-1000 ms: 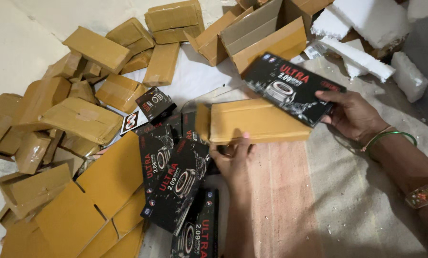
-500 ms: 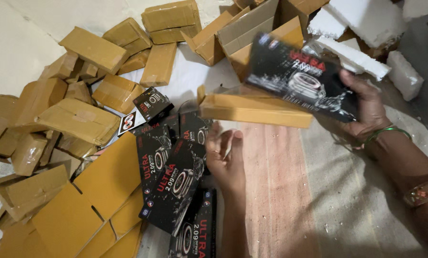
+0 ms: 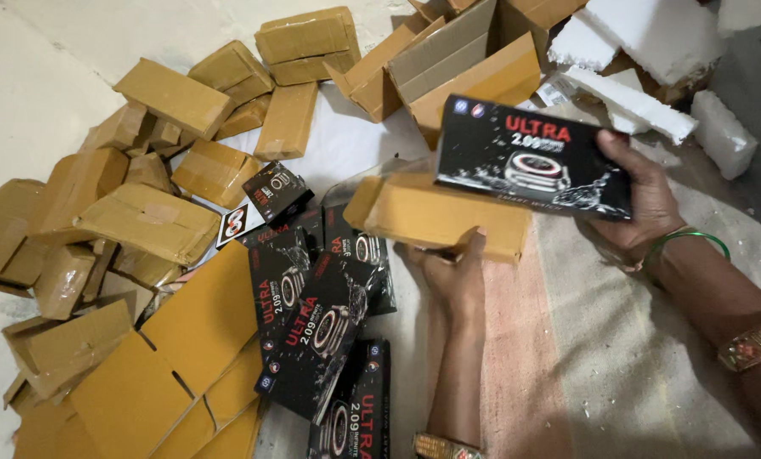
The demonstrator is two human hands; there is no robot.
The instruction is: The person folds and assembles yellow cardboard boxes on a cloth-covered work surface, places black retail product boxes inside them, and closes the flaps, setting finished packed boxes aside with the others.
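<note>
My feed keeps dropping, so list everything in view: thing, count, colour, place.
Sleeve: one, tan cardboard, centre, in left hand.
Black box: one, black printed, upper centre, in right hand.
Loose black boxes: several, exact count unclear, piled lower centre.
Taped parcels: many, tan, heaped on the left and at the top.
Flat cardboard: several sheets, tan, lower left.
Foam: several white pieces, upper right.
Cloth: one, pale with a pink stripe, right.
Left hand: fingers under the sleeve.
Right hand: green bangle at the wrist.

floor (image 3: 40,93) | cloth mat (image 3: 618,357) | brown cartons (image 3: 155,221) | black boxes (image 3: 312,331) | foam pieces (image 3: 627,102)
</note>
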